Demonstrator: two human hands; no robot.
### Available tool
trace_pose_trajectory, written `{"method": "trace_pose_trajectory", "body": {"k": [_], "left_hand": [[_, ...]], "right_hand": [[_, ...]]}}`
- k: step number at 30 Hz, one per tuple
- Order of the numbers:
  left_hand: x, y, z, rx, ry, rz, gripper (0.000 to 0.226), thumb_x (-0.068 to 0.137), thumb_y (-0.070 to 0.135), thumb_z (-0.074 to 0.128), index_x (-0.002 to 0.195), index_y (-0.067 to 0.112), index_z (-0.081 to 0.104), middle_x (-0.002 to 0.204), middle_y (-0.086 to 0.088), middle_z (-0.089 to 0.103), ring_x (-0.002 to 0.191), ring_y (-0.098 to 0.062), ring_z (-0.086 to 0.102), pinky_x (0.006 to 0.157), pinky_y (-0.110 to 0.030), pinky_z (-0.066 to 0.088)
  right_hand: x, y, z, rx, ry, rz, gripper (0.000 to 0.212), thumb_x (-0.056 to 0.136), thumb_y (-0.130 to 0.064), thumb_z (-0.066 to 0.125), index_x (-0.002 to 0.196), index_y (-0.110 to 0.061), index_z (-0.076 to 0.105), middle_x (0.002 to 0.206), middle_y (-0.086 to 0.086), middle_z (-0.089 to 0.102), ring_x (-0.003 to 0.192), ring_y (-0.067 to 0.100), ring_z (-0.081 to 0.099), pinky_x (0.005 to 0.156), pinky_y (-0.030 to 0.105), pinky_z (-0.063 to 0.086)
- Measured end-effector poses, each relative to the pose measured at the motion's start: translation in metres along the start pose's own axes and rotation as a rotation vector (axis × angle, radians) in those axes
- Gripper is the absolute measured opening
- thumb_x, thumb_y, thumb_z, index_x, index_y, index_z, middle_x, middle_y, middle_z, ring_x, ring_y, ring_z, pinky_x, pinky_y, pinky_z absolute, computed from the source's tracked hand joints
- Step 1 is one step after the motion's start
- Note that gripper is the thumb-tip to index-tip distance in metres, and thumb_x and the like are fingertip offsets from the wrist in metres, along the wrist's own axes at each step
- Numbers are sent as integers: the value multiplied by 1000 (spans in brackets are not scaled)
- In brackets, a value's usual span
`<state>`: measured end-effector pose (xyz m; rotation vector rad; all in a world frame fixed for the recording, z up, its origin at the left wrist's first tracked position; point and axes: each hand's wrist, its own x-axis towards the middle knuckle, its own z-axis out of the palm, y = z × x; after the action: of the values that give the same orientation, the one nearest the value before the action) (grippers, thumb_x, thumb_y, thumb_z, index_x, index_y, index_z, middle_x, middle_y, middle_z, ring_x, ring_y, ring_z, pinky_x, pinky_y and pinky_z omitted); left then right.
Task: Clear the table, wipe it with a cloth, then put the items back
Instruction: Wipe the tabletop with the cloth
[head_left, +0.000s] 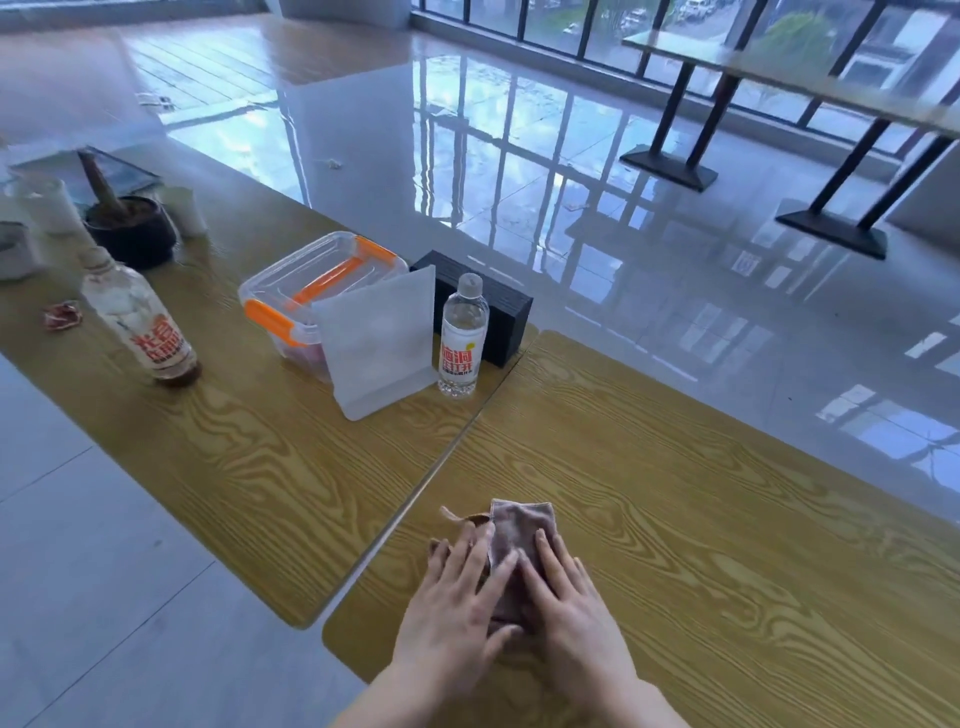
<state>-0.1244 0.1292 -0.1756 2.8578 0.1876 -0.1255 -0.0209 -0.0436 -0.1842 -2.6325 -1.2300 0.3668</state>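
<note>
Wiping stage, looks like. Both hands flat, fingers spread: left hand (457, 597) and right hand (569, 597) pressing the cloth (519, 530) onto the near table (727, 545), bottom center. Bottle (464, 335), pouch (382, 340), box (306, 291) and black box (498, 312) parked mid-left on the next table (234, 467). Putting back not yet done.

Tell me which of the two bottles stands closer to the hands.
The clear water bottle with the white cap, beside the black box and the white pouch. The other bottle, with brown liquid at its bottom, stands farther left on the neighbouring table.
</note>
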Motion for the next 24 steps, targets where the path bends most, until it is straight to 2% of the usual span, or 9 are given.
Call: {"method": "trace_pose_trajectory", "body": {"k": [2,4,10,14,17,21,24], "left_hand": [[1,-8,10,69,-28,8,75,90,68,39,153,27,32,161,-10,26,149,-29,19,112,-47,19],[2,-16,15,83,-4,-7,72,91,65,41,151,24,37,159,-10,32,146,-28,27,110,-46,23],[2,-48,4,125,55,-63,68,90,47,45,150,18,37,157,-11,34,145,-26,30,113,-40,19],[7,-80,-8,159,51,-82,65,84,37,44,146,17,43,155,-11,39,143,-28,36,115,-39,13],[12,-108,-21,163,49,-108,63,83,34,42,143,15,48,152,-11,43,141,-26,39,114,-38,17],[5,-146,-29,184,74,-115,62,87,36,41,144,12,48,154,-12,40,141,-27,38,115,-38,14],[-2,-176,-33,179,89,-115,61,90,35,39,146,12,45,155,-11,38,142,-28,36,114,-39,16]], "right_hand": [[4,1,12,-52,57,-16,61,100,-49,31,156,-27,23,165,3,14,152,21,11,117,37,15],[9,2,17,-64,99,-29,58,101,-46,31,156,-26,23,165,4,16,151,22,15,116,37,16],[52,-25,28,-72,129,-77,56,101,-44,33,152,-21,34,162,8,22,151,24,15,114,39,19],[83,-58,31,-74,143,-46,56,96,-40,38,146,-16,45,157,13,32,150,25,11,115,37,14],[109,-82,33,-66,135,-18,56,93,-38,44,145,-18,46,156,12,34,151,24,7,116,36,9],[133,-112,33,-67,123,-37,54,94,-41,43,144,-21,48,155,9,36,149,24,20,116,37,10],[151,-134,40,-75,99,-69,54,97,-42,44,147,-22,42,158,8,30,149,26,21,115,38,12]]}}
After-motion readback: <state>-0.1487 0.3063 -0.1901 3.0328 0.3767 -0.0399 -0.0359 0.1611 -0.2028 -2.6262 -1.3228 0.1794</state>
